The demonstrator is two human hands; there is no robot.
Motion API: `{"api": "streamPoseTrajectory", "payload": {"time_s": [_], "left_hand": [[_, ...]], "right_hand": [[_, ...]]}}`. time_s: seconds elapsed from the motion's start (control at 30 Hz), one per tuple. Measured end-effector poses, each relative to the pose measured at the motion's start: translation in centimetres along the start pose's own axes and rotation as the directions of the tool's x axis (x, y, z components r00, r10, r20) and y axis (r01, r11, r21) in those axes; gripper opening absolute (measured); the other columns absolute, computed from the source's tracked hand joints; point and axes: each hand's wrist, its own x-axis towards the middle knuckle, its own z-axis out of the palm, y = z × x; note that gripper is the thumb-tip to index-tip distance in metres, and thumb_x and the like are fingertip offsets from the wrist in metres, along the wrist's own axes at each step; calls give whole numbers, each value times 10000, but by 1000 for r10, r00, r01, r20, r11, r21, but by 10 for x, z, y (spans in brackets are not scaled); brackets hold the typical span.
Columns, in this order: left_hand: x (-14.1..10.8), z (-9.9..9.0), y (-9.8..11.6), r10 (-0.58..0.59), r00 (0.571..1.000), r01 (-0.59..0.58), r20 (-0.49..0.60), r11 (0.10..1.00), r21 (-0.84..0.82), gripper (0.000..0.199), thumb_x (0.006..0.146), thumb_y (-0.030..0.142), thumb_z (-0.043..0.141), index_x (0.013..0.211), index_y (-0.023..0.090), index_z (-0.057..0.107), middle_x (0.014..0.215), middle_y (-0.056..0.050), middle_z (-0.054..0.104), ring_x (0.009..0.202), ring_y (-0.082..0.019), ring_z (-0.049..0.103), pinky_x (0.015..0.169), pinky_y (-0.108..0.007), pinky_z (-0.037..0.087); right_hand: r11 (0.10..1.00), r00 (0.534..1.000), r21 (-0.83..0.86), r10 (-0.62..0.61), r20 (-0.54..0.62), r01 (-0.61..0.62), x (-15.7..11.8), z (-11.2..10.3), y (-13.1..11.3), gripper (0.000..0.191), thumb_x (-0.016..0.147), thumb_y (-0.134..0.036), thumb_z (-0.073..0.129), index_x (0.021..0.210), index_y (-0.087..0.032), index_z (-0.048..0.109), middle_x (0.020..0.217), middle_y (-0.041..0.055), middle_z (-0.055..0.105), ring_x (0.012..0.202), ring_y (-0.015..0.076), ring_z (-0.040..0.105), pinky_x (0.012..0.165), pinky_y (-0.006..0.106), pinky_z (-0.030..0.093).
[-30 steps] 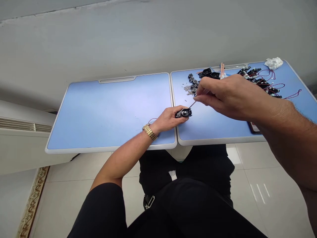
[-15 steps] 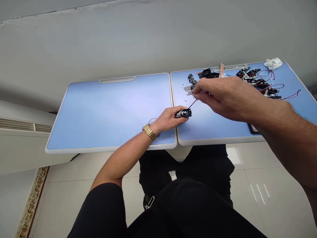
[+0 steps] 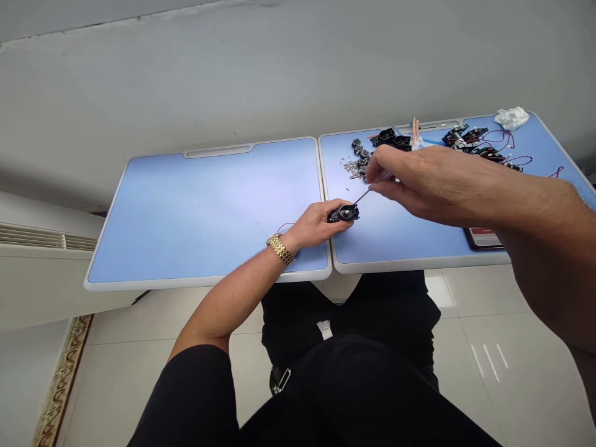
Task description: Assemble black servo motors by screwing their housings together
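One small black plastic housing (image 3: pixel 345 213) is gripped by the curled fingers of the left hand (image 3: pixel 314 225), over a blue folding table (image 3: pixel 209 211) and just beside its middle seam. A thin screwdriver (image 3: pixel 364 196) is pinched by the almost closed fingers of the right hand (image 3: pixel 433 183), and its tip is kept very near the housing. Farther away, many tiny screws (image 3: pixel 352 167) and black parts with red wires (image 3: pixel 472 139) are lying on the table.

Matt black plastic housing (image 3: pixel 344 213), thin metal screwdriver shaft (image 3: pixel 362 196), smooth blue tabletop (image 3: pixel 209 205), glossy floor tiles (image 3: pixel 493 323)
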Motion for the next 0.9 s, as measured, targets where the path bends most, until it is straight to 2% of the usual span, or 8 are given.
{"api": "streamPoseTrajectory", "payload": {"time_s": [0.1, 0.23, 0.37, 0.5, 0.6, 0.7, 0.8, 0.9], "left_hand": [[0, 0, -1, 4, 1000, -4, 1, 1000, 23, 279, 946, 373, 717, 1170, 218, 778, 990, -23, 746, 878, -176, 634, 839, -319, 501], [0, 1, -4, 11, 1000, -11, -4, 999, 46, 288, 939, 376, 718, 1177, 226, 779, 966, -15, 730, 858, -174, 620, 825, -319, 491], [0, 2, -3, 12, 1000, -12, 2, 999, 30, 285, 932, 361, 721, 1173, 220, 776, 939, -8, 715, 829, -164, 614, 810, -314, 492], [0, 1, -1, 11, 1000, -11, 10, 1000, 0, 275, 935, 370, 725, 1157, 214, 771, 950, -11, 715, 827, -159, 606, 805, -312, 488], [0, 0, 1, -6, 1000, 6, 13, 1000, -17, 272, 937, 376, 727, 1151, 214, 768, 951, -14, 713, 829, -162, 603, 800, -312, 488], [1, -1, 1, -1, 1000, 1, 1, 1000, -19, 251, 936, 363, 729, 1130, 207, 765, 967, -19, 722, 852, -165, 611, 821, -315, 493], [1, -1, -2, 11, 1000, -11, -5, 1000, 9, 254, 940, 361, 725, 1142, 214, 770, 977, -19, 731, 870, -170, 622, 839, -318, 497], [1, 0, -4, 21, 1000, -21, -2, 999, 28, 272, 945, 371, 720, 1164, 219, 774, 978, -17, 731, 877, -175, 631, 831, -317, 498]], "right_hand": [[992, 994, -76, 104, 36, -101, 1, -3, -8, 249, 1112, -421, 490, 1216, -292, 675, 808, 76, 716, 689, 274, 603, 659, 410, 383], [981, 998, -187, 49, -33, -54, 3, 1, -14, 398, 1123, -565, 457, 1167, -282, 733, 654, 67, 588, 710, 324, 615, 737, 454, 412], [986, 992, -147, 56, -114, -73, 3, 7, -10, 551, 1109, -720, 417, 1120, -301, 775, 683, 80, 624, 812, 376, 683, 820, 493, 447], [993, 998, -110, 48, -46, -53, 0, 4, -9, 453, 1136, -572, 408, 1324, -271, 689, 828, 97, 740, 791, 344, 672, 756, 458, 422], [999, 1000, -31, 15, -8, -15, 0, 1, -10, 324, 1125, -430, 442, 1318, -269, 646, 967, 109, 787, 801, 313, 662, 723, 437, 413], [1000, 998, -7, 3, -61, -3, 1, 1, -9, 254, 1117, -404, 469, 1194, -277, 675, 925, 95, 780, 786, 307, 656, 716, 429, 414], [999, 995, -40, -18, -101, 14, 3, 8, -4, 292, 1133, -460, 490, 1142, -263, 706, 862, 99, 768, 773, 314, 670, 727, 435, 432], [996, 968, -69, -78, -239, 64, 8, 19, 8, 373, 1115, -585, 568, 1013, -263, 727, 642, 45, 609, 709, 300, 648, 761, 443, 475]]}}
